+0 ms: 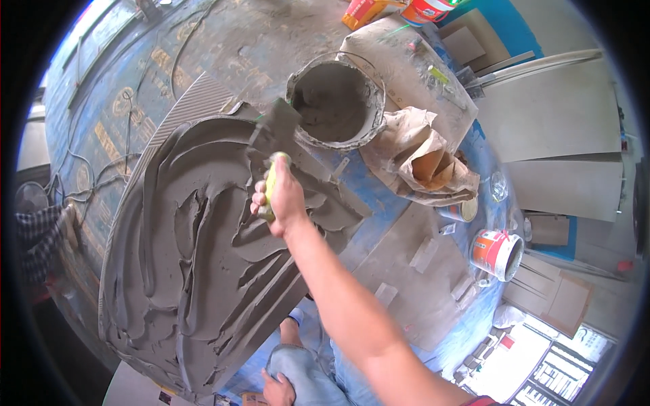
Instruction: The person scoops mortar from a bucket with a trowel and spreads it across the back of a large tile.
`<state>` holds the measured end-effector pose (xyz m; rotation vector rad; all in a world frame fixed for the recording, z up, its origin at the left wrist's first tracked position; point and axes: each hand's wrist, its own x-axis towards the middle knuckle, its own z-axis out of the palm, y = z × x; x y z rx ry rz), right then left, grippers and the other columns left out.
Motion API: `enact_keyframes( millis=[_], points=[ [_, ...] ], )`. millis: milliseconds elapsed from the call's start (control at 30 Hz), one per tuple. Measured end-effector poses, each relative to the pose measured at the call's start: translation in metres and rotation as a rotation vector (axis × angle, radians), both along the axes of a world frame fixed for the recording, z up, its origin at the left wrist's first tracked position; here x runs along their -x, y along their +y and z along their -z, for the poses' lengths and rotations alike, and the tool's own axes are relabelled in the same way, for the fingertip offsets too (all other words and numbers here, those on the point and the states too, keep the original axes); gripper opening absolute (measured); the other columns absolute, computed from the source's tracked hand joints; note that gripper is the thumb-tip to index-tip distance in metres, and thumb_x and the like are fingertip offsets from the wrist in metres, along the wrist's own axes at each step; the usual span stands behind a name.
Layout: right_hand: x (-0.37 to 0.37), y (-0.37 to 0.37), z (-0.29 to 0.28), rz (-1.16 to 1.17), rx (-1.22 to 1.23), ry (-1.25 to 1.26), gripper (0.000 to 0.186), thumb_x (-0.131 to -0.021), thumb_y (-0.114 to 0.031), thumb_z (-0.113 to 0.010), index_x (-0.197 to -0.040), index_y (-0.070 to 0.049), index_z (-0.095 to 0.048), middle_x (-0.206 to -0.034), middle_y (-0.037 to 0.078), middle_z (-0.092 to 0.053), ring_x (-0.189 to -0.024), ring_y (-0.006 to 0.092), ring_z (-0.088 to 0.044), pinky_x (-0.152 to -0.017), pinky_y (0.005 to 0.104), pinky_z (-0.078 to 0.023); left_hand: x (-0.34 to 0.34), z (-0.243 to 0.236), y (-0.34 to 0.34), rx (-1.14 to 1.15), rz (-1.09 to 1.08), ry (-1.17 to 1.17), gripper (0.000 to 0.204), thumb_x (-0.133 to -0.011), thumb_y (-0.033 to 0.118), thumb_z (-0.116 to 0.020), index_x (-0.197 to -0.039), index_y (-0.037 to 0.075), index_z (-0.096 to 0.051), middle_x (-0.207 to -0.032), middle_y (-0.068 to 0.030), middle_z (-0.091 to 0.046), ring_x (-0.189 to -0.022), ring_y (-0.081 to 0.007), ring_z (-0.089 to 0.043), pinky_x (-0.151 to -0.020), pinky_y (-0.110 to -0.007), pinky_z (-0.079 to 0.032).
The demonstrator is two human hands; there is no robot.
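Note:
My right hand (pixel 285 201) is closed round the yellow-green handle of a putty knife (pixel 272 128). The knife's broad blade is coated in grey mortar and blurred by motion. It is over the far edge of a thick grey mortar layer (pixel 169 250), which is ridged and swirled across a ribbed panel (pixel 196 101). Just beyond the blade stands a bucket (pixel 378 111) with wet mortar inside and a caked rim. My left hand (pixel 278 388) rests by my jeans-clad knee at the lower edge, fingers apart, with no tool in it.
A crumpled, torn paper sack (pixel 423 159) lies right of the bucket. Farther right is a white-and-red tub (pixel 496 255). Another red tub (pixel 426 10) stands at the top. Cables (pixel 80 162) run over the floor at left, near a person's checked sleeve (pixel 40 237).

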<state>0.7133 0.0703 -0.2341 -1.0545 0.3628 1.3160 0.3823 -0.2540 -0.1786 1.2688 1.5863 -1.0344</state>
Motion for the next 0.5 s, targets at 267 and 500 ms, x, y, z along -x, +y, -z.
enact_keyframes(
  millis=[267,500],
  points=[
    [0.026,-0.091,-0.078,-0.88,0.18,-0.891,0.044,-0.098,-0.044,-0.05,-0.101,-0.001,-0.05,-0.079,0.027,-0.063,-0.077,0.0493,-0.06,-0.066,0.0526,-0.048,0.016,0.009,-0.016,-0.13,-0.028,-0.01,0.066,-0.098,0.05,-0.033,-0.129,-0.006,-0.051,-0.097,-0.0317,-0.066,-0.096,-0.0467,-0.064,-0.085,-0.053,-0.049],
    [0.009,-0.184,-0.055,-0.596,0.628,-0.496,0.043,-0.098,-0.049,-0.049,-0.098,-0.006,-0.046,-0.068,0.011,-0.058,-0.05,0.0267,-0.059,-0.046,0.0429,-0.049,0.012,-0.002,-0.005,0.083,-0.065,-0.005,0.068,-0.098,0.053,-0.034,-0.126,-0.005,-0.055,-0.107,-0.0316,-0.064,-0.103,-0.045,-0.063,-0.092,-0.052,-0.047]
  ],
)
